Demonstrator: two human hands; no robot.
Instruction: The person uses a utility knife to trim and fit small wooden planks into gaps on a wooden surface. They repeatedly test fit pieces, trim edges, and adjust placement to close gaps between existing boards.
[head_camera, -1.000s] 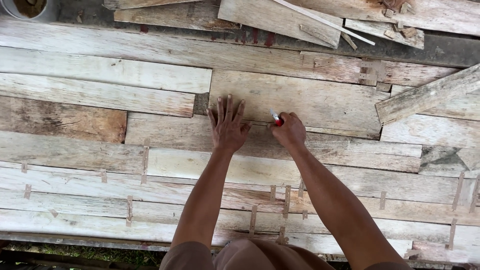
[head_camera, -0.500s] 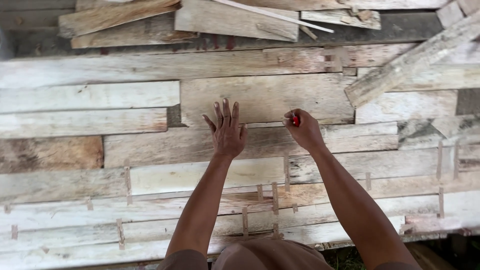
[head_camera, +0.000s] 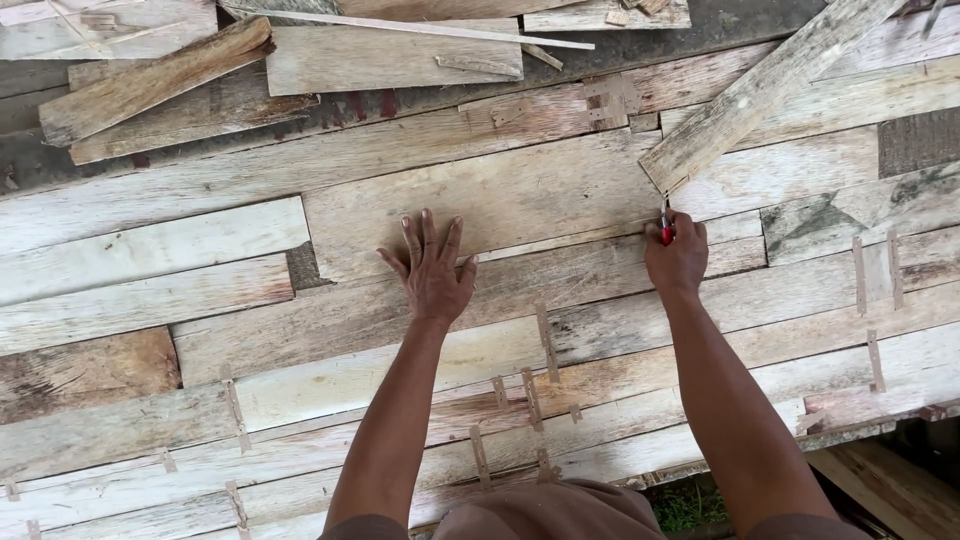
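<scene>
My left hand lies flat, fingers spread, on a pale weathered board in the middle of a surface of joined planks. My right hand is closed around a small red-handled tool, whose tip touches the right end of that same board, along its lower edge. Both forearms reach up from the bottom of the head view.
The surface is made of many rough planks held by small wooden cleats. Loose boards lie at the top: a thick brown piece, a flat board and a long slanted plank. The panel's edge and grass show at lower right.
My right hand has slid to the right along the board's lower edge with the red tool. The left hand stays flat on the board. The view has shifted.
</scene>
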